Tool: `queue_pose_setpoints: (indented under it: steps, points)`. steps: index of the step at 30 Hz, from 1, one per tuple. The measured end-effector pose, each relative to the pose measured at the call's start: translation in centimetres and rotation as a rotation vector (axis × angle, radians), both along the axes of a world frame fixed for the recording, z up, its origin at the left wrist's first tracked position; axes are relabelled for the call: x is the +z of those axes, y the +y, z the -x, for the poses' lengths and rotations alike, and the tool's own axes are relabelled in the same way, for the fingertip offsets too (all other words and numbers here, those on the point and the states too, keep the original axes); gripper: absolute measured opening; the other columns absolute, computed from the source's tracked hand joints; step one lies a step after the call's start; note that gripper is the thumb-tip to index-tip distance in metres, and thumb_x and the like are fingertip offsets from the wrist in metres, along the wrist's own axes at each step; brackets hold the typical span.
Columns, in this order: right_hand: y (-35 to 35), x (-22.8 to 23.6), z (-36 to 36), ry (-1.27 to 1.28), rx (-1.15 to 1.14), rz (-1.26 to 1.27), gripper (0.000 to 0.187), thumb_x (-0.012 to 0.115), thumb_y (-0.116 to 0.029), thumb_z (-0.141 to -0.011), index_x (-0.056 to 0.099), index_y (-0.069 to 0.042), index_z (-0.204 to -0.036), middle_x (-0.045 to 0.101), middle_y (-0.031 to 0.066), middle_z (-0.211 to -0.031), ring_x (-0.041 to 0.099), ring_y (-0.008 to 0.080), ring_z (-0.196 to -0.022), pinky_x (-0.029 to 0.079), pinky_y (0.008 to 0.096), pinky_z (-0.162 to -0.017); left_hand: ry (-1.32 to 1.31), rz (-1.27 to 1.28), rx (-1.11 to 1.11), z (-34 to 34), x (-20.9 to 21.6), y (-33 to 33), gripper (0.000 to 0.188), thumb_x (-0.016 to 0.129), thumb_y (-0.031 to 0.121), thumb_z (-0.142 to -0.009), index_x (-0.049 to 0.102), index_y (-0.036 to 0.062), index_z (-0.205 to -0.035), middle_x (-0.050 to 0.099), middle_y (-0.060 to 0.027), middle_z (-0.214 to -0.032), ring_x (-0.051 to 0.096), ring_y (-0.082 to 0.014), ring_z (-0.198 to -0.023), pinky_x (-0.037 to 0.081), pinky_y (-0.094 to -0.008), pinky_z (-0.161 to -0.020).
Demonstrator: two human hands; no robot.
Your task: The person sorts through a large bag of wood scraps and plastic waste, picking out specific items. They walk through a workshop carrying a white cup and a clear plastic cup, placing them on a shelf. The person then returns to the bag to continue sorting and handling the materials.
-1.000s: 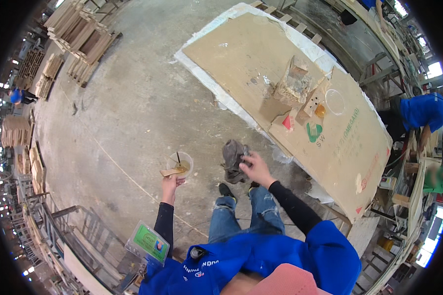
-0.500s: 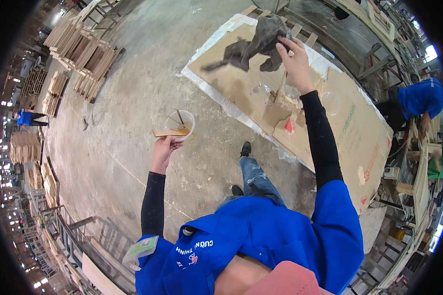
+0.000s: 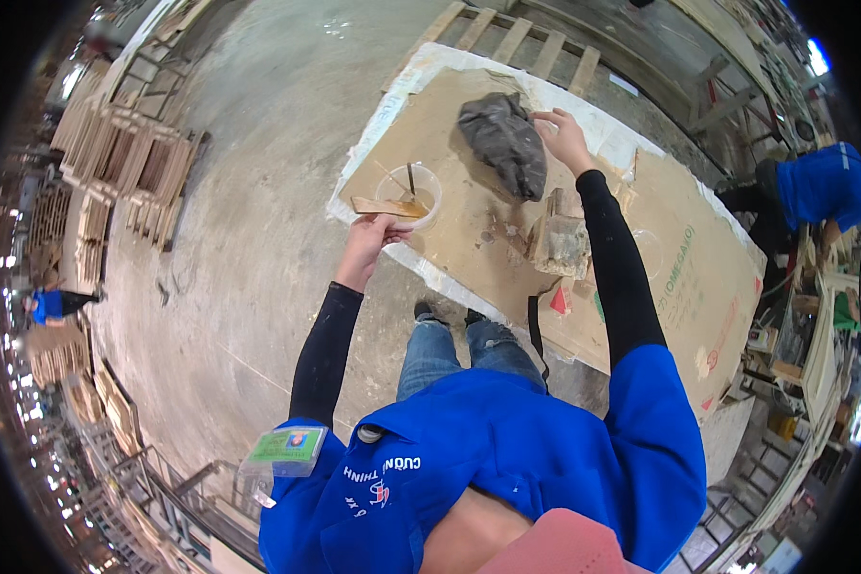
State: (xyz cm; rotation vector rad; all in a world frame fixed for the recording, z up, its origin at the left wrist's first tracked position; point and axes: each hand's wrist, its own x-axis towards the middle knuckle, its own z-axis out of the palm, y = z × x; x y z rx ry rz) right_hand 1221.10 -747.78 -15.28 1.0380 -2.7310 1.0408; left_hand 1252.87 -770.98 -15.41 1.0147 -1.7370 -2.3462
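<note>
My left hand (image 3: 371, 244) is closed on the rim of a clear plastic tub (image 3: 432, 203), over the near left edge of the cardboard-covered table. A flat wooden strip (image 3: 378, 206) lies across the tub's rim by my fingers, and thin sticks lean inside. Beside a crumpled dark cloth (image 3: 507, 143) on the cardboard, my right hand (image 3: 566, 143) is open, fingertips close to the cloth's right side. Whether they touch it I cannot tell. Below that hand, a blocky, glue-smeared piece (image 3: 562, 244) rests on the tabletop.
The table's cardboard top (image 3: 684, 325) has a white sheet along its edges. A dark strap (image 3: 536, 330) hangs over the near edge. A slatted wooden pallet (image 3: 510, 40) is behind. Stacked wooden pieces (image 3: 129, 158) stand left; a person in blue (image 3: 818, 187) bends at right.
The tub in my left hand has moved from above the floor to the table's edge. The dark cloth, spread and lifted before, now lies bunched, and my right hand has let go of it.
</note>
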Motion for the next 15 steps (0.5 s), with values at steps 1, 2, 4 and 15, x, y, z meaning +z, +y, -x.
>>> queue_pose_setpoints:
  steps: [1,2,4,15]
  points:
    - [1.0,-0.1,0.5,-0.009,-0.053,0.037,0.025,0.058,-0.027,-0.081,0.065,-0.016,-0.103,0.053,0.019,-0.116,0.048,0.033,-0.111,0.039,0.0383,-0.094,0.0,0.004,-0.04,1.9,-0.5,-0.5,0.023,0.046,0.01,-0.084,0.054,-0.0049,-0.1,0.065,-0.0139,-0.083,0.064,-0.0175,-0.069,0.05,-0.0253,-0.062]
    - [2.0,0.0,0.2,-0.028,-0.1,0.066,0.025,0.058,-0.027,-0.081,0.065,-0.016,-0.103,0.054,0.0183,-0.116,0.048,0.0328,-0.111,0.038,0.0381,-0.094,-0.008,0.0,-0.06,3.3,-1.3,-0.7,0.023,0.046,0.009,-0.084,0.054,-0.005,-0.1,0.065,-0.0138,-0.083,0.064,-0.0174,-0.069,0.05,-0.025,-0.062]
    - [4.4,0.4,-0.8,-0.102,-0.173,0.189,0.024,0.059,-0.024,-0.081,0.065,-0.014,-0.102,0.056,0.0147,-0.112,0.052,0.0273,-0.107,0.044,0.0343,-0.087,-0.017,0.0,-0.101,6.3,-2.6,-1.5,0.024,0.047,0.009,-0.083,0.054,-0.0053,-0.101,0.065,-0.0135,-0.083,0.064,-0.0172,-0.069,0.05,-0.0246,-0.061]
    - [13.1,2.8,-15.7,-0.477,-0.666,0.433,0.025,0.051,-0.015,-0.09,0.057,-0.002,-0.111,0.061,0.0054,-0.107,0.058,0.0122,-0.094,0.047,0.0249,-0.077,-0.056,-0.072,-0.36,13.5,-7.6,-3.3,0.021,0.047,0.007,-0.082,0.053,-0.005,-0.099,0.064,-0.012,-0.082,0.063,-0.0157,-0.067,0.049,-0.0235,-0.058]
